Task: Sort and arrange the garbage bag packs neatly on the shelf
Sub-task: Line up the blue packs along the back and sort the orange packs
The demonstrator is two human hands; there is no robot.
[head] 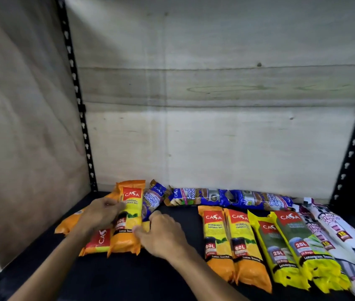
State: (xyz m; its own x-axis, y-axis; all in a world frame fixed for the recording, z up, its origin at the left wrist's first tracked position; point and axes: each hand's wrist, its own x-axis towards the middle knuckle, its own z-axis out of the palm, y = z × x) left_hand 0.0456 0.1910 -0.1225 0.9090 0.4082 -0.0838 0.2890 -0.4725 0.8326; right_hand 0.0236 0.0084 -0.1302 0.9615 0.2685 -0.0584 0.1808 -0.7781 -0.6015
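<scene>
An orange 60L pack (128,216) lies on top of a loose pile of other orange packs (97,241) at the left of the black shelf (128,276). My left hand (102,212) grips its left edge and my right hand (161,233) holds its lower right edge. Two orange packs (231,242) lie side by side in the middle. To their right lie two yellow-green 25L packs (291,248) and white drawstring packs (337,231). Blue single-handle packs (215,197) lie along the back wall, one (153,199) just behind the pile.
Black slotted uprights stand at the back left (78,105) and the back right (352,148). A plywood panel (215,105) closes the back and another (20,127) the left side. Bare shelf shows in front of the pile.
</scene>
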